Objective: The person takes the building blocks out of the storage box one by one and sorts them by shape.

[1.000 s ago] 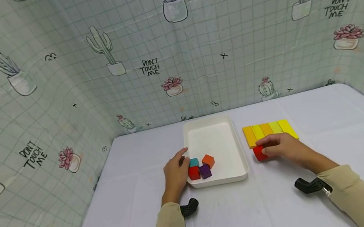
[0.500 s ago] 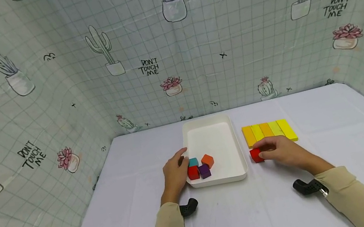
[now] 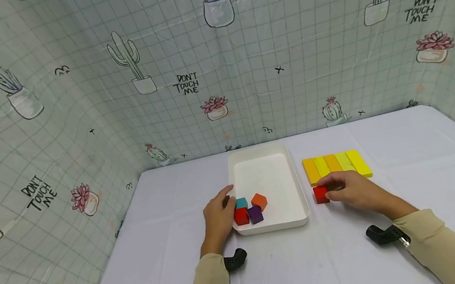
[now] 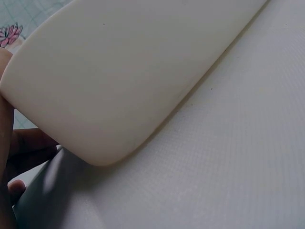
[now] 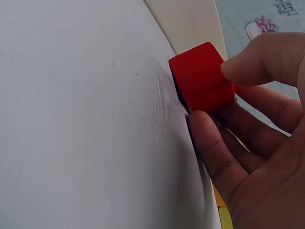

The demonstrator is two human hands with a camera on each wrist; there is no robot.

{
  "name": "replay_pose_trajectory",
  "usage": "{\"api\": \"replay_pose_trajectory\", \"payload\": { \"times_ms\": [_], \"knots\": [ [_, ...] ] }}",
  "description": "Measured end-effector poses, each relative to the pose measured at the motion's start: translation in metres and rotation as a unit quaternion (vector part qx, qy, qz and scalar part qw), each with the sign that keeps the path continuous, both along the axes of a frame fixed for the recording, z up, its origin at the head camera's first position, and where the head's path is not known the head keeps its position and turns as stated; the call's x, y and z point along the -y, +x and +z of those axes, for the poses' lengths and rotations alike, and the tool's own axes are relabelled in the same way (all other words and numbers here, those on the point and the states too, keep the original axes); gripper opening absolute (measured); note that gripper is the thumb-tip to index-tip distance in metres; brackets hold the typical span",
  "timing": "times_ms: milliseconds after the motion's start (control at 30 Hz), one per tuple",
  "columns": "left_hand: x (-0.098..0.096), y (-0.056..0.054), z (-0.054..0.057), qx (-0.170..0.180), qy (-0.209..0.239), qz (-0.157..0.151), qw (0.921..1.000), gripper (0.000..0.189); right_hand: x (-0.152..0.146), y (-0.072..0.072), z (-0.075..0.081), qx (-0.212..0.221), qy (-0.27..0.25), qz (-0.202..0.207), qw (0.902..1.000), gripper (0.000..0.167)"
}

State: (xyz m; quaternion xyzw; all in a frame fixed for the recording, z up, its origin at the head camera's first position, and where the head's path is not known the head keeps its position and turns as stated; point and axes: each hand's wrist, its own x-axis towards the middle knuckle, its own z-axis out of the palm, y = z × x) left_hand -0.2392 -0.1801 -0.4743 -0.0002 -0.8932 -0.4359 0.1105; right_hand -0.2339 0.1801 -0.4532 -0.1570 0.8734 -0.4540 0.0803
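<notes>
In the head view a white tray (image 3: 274,227) holds a teal cube (image 3: 241,203), a red cube (image 3: 241,216), a purple cube (image 3: 255,214) and an orange cube (image 3: 259,202). My left hand (image 3: 219,220) holds the tray's left edge; the left wrist view shows its fingers (image 4: 33,143) beyond the tray corner, partly hidden. To the right of the tray, my right hand (image 3: 355,188) pinches another red cube (image 3: 320,194), just in front of a row of yellow and orange blocks (image 3: 335,167). In the right wrist view the thumb lies on one face of that red cube (image 5: 202,78), fingers on other sides.
A white cloth (image 3: 294,271) covers the table. Behind and at the sides hangs a gridded curtain (image 3: 178,120) printed with cacti. Dark camera mounts (image 3: 235,259) sit at both wrists. The tray's right wall stands close to the held cube.
My right hand has shifted slightly left with the red cube, which has turned a little and shows more of its face. The left hand and tray have stayed put.
</notes>
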Motion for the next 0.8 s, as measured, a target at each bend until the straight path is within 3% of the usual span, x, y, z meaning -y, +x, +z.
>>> {"api": "replay_pose_trajectory", "payload": {
  "times_ms": [533,633,800],
  "knots": [
    [0.001,0.000,0.002,0.009,0.006,0.005,0.9999,0.038,-0.003,-0.002,0.006,-0.017,0.003,0.006,0.9998,0.031],
    [0.001,0.000,0.002,0.006,0.004,0.003,1.0000,0.038,-0.008,-0.003,0.009,-0.024,-0.007,0.007,0.9997,0.032],
    [0.000,0.001,0.002,0.003,0.003,-0.002,1.0000,0.038,-0.015,-0.002,0.013,0.003,-0.044,-0.002,0.9990,0.038]
  ]
}}
